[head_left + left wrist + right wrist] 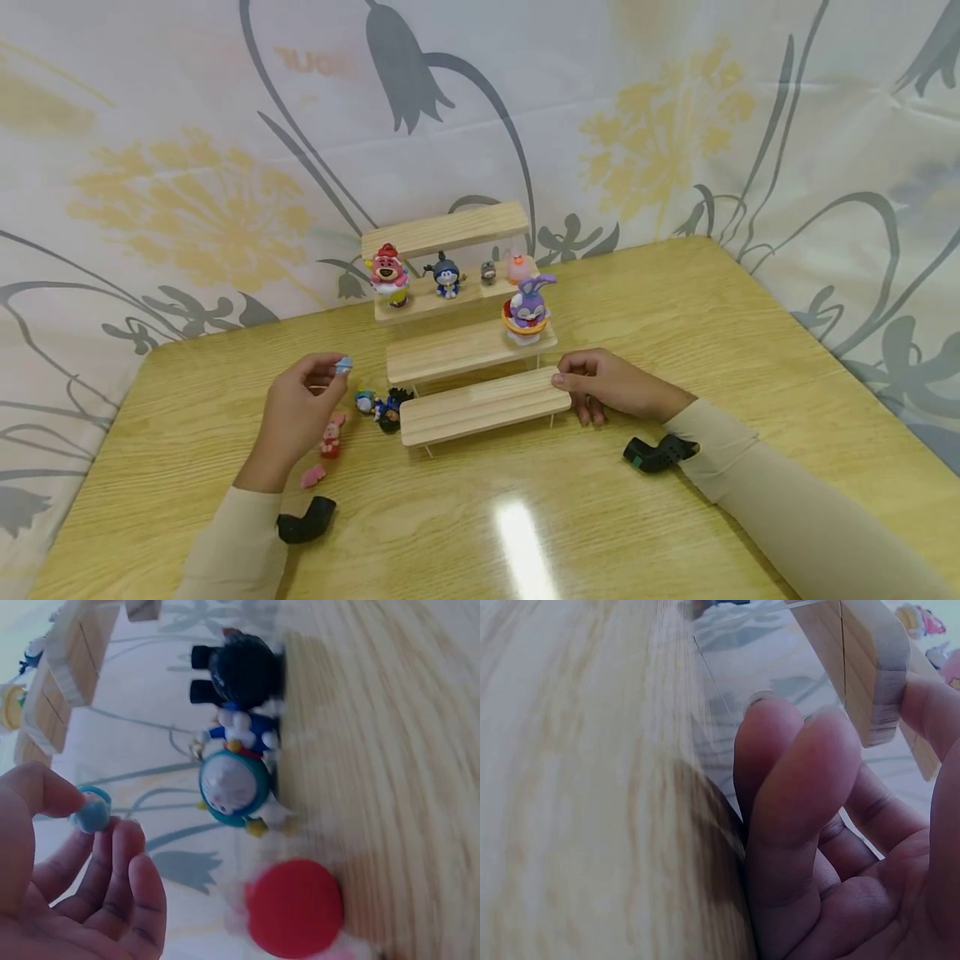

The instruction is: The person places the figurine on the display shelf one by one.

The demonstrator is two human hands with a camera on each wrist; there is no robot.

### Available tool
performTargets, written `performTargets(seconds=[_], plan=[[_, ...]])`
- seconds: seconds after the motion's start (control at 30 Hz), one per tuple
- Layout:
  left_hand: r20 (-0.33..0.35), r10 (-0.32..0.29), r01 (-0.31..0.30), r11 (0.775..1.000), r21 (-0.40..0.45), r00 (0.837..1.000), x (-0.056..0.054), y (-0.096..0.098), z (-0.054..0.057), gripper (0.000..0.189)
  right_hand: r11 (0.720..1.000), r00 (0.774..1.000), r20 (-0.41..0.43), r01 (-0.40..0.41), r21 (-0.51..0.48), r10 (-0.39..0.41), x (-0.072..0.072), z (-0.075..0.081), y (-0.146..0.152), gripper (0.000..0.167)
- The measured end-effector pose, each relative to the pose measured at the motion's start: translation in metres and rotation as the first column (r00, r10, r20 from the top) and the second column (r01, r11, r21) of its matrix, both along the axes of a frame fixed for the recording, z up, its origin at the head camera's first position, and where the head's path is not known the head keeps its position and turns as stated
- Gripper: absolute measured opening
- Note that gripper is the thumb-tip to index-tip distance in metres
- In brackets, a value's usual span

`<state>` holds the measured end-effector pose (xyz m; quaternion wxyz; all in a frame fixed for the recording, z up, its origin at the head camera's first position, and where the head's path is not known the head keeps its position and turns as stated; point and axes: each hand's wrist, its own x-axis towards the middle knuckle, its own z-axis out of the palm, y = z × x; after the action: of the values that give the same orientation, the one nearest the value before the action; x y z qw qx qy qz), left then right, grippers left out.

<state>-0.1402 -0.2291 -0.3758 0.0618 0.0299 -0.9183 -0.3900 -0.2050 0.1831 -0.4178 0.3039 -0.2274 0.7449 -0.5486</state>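
Note:
My left hand [296, 408] is raised to the left of the stepped wooden shelf [483, 406], pinching a small light-blue figurine [94, 810] between thumb and fingertips. At the right end of the shelf's lowest board, my right hand [611, 385] grips the corner, thumb on the board's end and other fingers beside and below it. On the higher boards stand a pink bear figurine [388, 275], a blue figurine with dark hair [447, 277], a small grey figurine [488, 272], a pale pink figurine [517, 268] and a purple rabbit figurine [528, 310].
Between my left hand and the shelf, a blue-and-white figurine [234, 784] and a black figurine [244, 671] lie on the table [600, 533]. A pink-and-red figurine [331, 436] and a small pink piece [313, 476] are nearer me. A patterned cloth [465, 167] hangs behind.

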Motion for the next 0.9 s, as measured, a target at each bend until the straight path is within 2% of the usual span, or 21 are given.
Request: performTargets(seconds=[0.17,0.4,0.6,0.9], plan=[[0.026,-0.019,0.017,0.996,0.082,0.999,0.003,0.004,0.005,0.038,1.0,1.0,-0.003,0.0,0.002,0.0,0.0,-0.002,0.0,0.032],[0.024,-0.061,0.055,0.978,0.201,0.998,0.007,0.009,0.013,0.042,1.0,1.0,0.0,0.006,0.004,-0.006,0.0,-0.002,0.0,0.033],[-0.028,-0.083,0.087,0.97,0.227,0.996,0.012,0.018,0.019,0.037,1.0,1.0,-0.003,0.006,0.008,-0.006,0.0,-0.003,0.001,0.033],[-0.127,-0.117,0.146,0.956,0.254,0.985,0.016,0.033,0.025,0.029,1.0,1.0,-0.009,0.0,0.008,0.0,-0.001,-0.004,0.001,0.033]])
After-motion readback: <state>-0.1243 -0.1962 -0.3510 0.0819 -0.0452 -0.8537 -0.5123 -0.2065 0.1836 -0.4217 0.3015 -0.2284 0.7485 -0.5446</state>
